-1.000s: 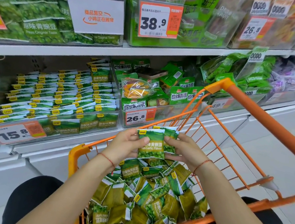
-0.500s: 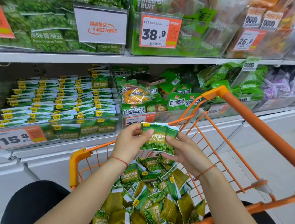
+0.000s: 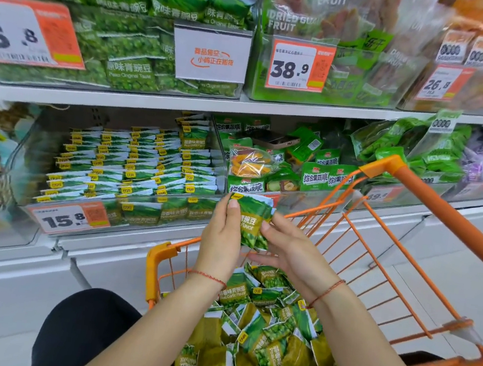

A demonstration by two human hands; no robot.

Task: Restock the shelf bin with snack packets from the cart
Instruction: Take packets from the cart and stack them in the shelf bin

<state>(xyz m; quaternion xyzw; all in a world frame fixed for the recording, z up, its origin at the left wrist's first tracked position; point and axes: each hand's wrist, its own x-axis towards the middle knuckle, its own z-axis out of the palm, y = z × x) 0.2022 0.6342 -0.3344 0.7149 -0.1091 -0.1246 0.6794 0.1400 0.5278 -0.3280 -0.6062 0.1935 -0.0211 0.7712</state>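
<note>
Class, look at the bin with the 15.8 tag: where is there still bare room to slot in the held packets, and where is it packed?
The shelf bin has bare room at its left end, between the clear left wall and the packet rows, and some behind the rows. The middle and right are packed. Both the left hand and right hand hold the held packets.

Green-and-white packets (image 3: 252, 224), orange cart (image 3: 430, 201), red-thread bracelets (image 3: 208, 276) on both wrists.

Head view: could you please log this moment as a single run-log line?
phase: packets in hand | left hand: grips green packets | right hand: pinches same packets | cart: many packets left | shelf bin: partly filled
</note>
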